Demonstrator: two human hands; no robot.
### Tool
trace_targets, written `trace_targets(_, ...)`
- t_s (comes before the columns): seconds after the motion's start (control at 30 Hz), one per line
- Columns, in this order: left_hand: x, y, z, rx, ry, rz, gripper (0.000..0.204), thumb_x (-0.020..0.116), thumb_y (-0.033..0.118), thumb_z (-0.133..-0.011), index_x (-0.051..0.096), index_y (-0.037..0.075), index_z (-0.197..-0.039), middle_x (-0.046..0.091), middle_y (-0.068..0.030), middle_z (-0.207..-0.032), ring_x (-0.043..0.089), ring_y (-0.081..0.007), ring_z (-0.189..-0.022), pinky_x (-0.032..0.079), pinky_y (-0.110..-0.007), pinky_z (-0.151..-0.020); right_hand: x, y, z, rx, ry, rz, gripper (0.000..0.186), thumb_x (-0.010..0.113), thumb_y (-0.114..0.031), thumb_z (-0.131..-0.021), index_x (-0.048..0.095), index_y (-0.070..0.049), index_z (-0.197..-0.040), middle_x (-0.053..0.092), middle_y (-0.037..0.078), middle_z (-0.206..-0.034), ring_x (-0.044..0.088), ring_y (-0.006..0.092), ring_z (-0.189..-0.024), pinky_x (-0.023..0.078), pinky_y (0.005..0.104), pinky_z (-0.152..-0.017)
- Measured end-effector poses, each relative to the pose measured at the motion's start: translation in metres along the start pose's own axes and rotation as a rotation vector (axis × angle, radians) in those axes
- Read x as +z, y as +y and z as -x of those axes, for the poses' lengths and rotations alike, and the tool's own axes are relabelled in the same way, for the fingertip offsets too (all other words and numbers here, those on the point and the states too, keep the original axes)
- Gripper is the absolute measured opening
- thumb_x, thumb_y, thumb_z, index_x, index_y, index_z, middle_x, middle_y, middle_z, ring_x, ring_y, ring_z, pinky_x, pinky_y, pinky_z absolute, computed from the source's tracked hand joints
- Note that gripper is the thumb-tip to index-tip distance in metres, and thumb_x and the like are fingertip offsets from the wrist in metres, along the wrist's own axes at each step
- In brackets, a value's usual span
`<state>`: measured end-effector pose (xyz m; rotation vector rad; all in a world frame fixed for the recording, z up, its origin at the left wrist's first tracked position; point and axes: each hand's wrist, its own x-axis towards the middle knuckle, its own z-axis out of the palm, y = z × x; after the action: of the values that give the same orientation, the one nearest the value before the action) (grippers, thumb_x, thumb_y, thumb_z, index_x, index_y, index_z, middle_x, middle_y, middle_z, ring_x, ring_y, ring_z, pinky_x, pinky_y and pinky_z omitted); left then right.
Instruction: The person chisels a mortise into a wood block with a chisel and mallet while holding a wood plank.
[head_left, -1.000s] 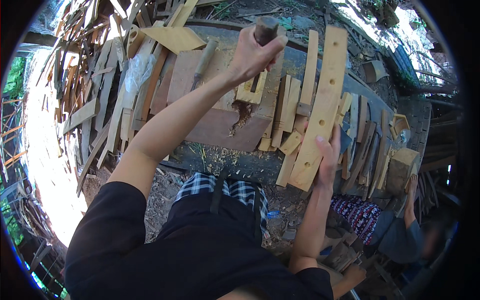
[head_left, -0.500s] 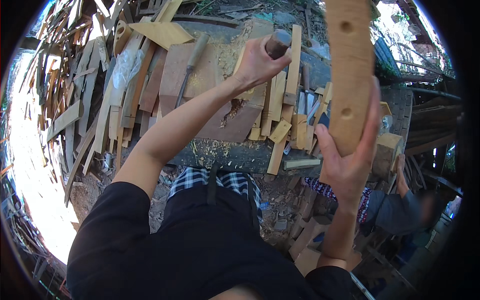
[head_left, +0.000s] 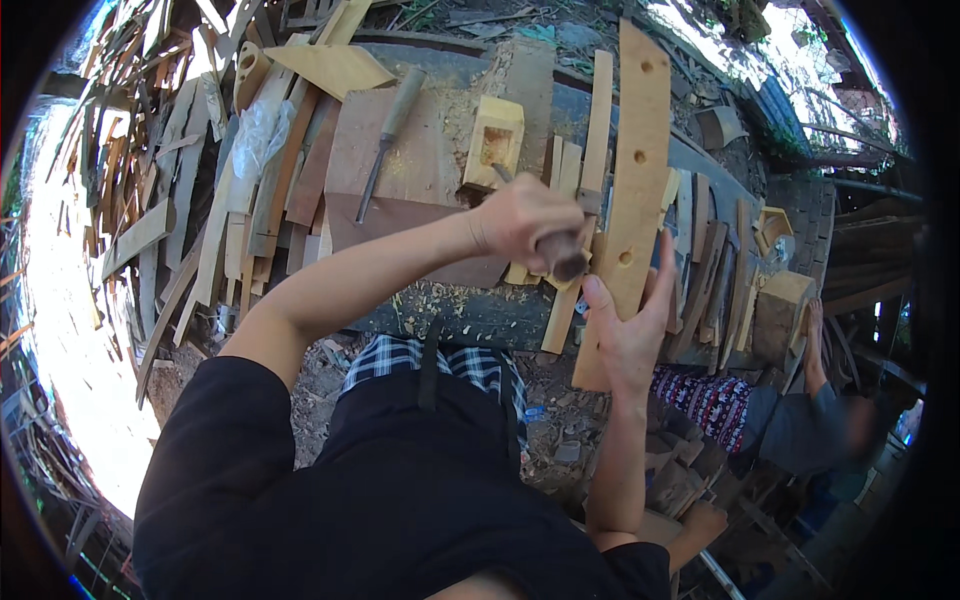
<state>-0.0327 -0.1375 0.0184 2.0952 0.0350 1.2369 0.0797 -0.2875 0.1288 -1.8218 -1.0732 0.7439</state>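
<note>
My left hand [head_left: 528, 218] is closed round the thick brown handle of a chisel [head_left: 565, 258]. The handle's butt points toward me, and a short piece of dark metal shows past my knuckles. Just beyond that metal, a small yellowish block [head_left: 496, 140] with a rectangular hollow lies on a large wooden block [head_left: 350, 130]. In my right hand [head_left: 632, 345] is a long, slightly curved wooden board [head_left: 640, 120], gripped near its lower end between thumb and fingers. Several round holes run along it. A second chisel [head_left: 392, 130], with a pale wooden handle, lies left of the hollowed block.
Wood strips [head_left: 200, 200] and a clear plastic bag [head_left: 262, 135] crowd the left side. Shavings cover the dark bench edge [head_left: 470, 320]. More tools and strips [head_left: 715, 270] lie right of the board. Another person's hand [head_left: 815, 330] touches a wood stump [head_left: 785, 305] at right.
My right hand has brought the board left and it appears lower, farther from the camera. My left hand has moved nearer to me with the chisel, uncovering the hollowed block.
</note>
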Motion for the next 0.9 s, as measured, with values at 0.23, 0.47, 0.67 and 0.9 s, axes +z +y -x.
trace_targets(0.23,-0.030,0.004,-0.041,-0.288,0.401,-0.096,0.016,0.070,0.016,-0.069,0.055,0.010,-0.072,0.055,-0.0031,-0.061,0.057,-0.0149,-0.050,0.044,-0.029,-0.047,-0.013,0.037,0.033,0.413,-0.054,-0.345,0.051,0.064,-0.019,-0.089,0.040,0.002,-0.129,0.059,0.012,-0.101,0.062,0.0141,-0.075,0.055,0.0256,-0.059)
trace_targets(0.47,-0.073,-0.039,-0.068,-0.636,0.540,0.306,0.023,0.062,0.018,-0.090,0.053,0.005,-0.073,0.050,-0.0008,-0.053,0.048,-0.0080,-0.043,0.039,-0.023,-0.040,-0.022,0.044,0.034,0.533,-0.151,-0.583,0.043,0.054,-0.027,-0.094,0.043,0.003,-0.124,0.060,0.016,-0.099,0.066,0.0213,-0.078,0.058,0.0306,-0.059)
trace_targets(0.67,-0.056,-0.033,-0.055,-0.684,0.454,0.302,0.025,0.067,0.022,-0.081,0.056,0.004,-0.067,0.054,0.0011,-0.053,0.050,-0.0075,-0.047,0.042,-0.026,-0.047,-0.021,0.059,0.030,0.566,-0.151,-0.592,0.041,0.053,-0.029,-0.095,0.047,0.002,-0.121,0.060,0.014,-0.095,0.066,0.0213,-0.077,0.057,0.0306,-0.058)
trace_targets(0.9,-0.044,-0.030,-0.049,-0.531,0.385,0.066,0.017,0.064,0.015,-0.087,0.056,0.004,-0.078,0.052,0.0018,-0.055,0.049,-0.0049,-0.046,0.038,-0.022,-0.042,-0.017,0.056,0.017,0.412,-0.152,-0.412,0.042,0.057,-0.025,-0.092,0.048,0.004,-0.121,0.061,0.012,-0.092,0.066,0.0200,-0.076,0.054,0.0315,-0.069)
